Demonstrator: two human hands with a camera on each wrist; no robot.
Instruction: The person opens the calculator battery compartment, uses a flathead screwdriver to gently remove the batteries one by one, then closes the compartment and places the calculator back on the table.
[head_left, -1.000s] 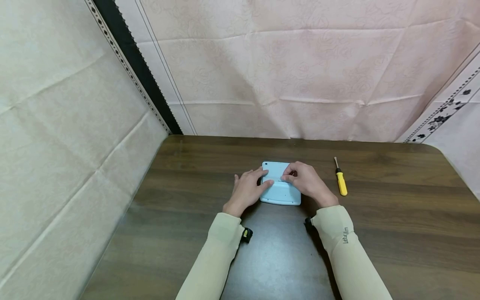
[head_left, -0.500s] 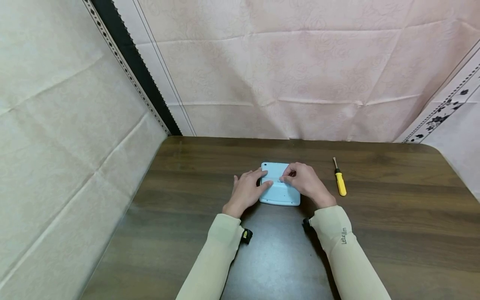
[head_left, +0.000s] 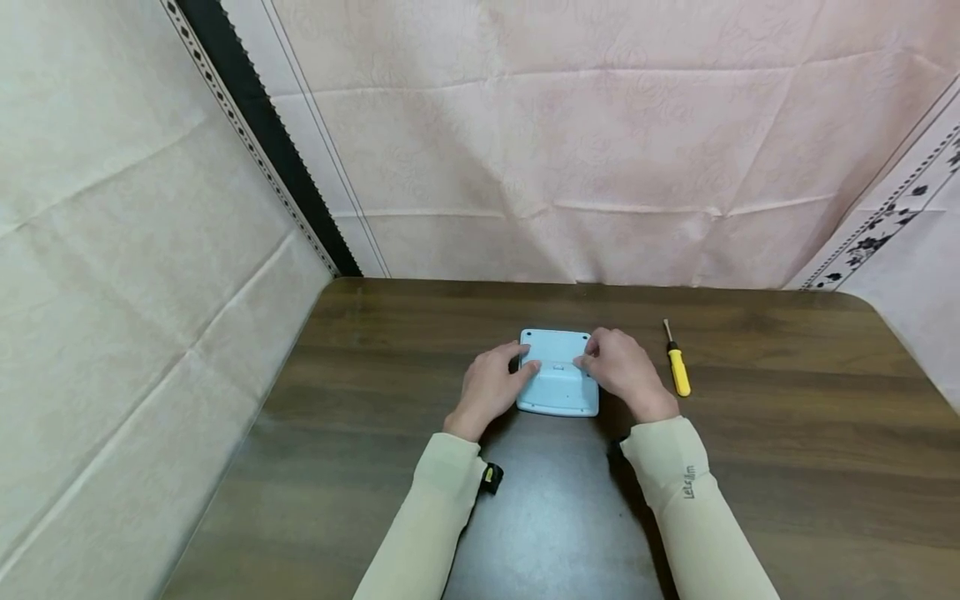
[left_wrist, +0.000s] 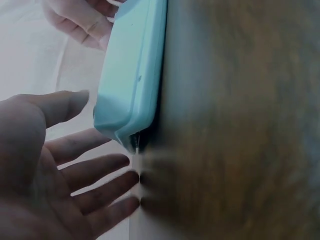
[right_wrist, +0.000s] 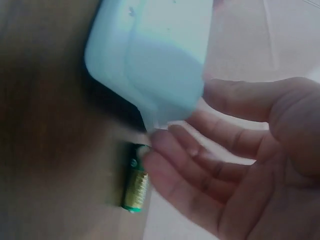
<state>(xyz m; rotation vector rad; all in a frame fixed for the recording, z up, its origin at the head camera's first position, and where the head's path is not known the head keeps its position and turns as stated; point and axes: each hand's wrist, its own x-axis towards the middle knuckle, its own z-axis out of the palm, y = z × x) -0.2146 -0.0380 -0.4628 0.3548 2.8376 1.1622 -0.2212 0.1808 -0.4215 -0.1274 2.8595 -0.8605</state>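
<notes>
A light-blue calculator (head_left: 558, 387) lies back side up on the table, with a raised band across its middle and small screw holes at its corners. At its left side, my left hand (head_left: 491, 383) rests its thumb on the back and its forefinger near the upper edge, the other fingers spread straight in the left wrist view. My right hand (head_left: 621, 371) holds the right edge, thumb over the back and bent fingers round the corner (right_wrist: 175, 110). Close to those fingers lies a green and gold battery (right_wrist: 135, 185), hidden behind the hand in the head view.
Right of the hands lies a screwdriver (head_left: 678, 371) with a yellow handle, its tip pointing away. The brown wooden table (head_left: 375, 433) ends at a pale patterned cloth (head_left: 600, 167) behind, with another cloth (head_left: 150, 292) hanging at the left.
My right hand has slid from the middle of the calculator's back to its right edge, uncovering the upper right corner. My left hand stays at the left side.
</notes>
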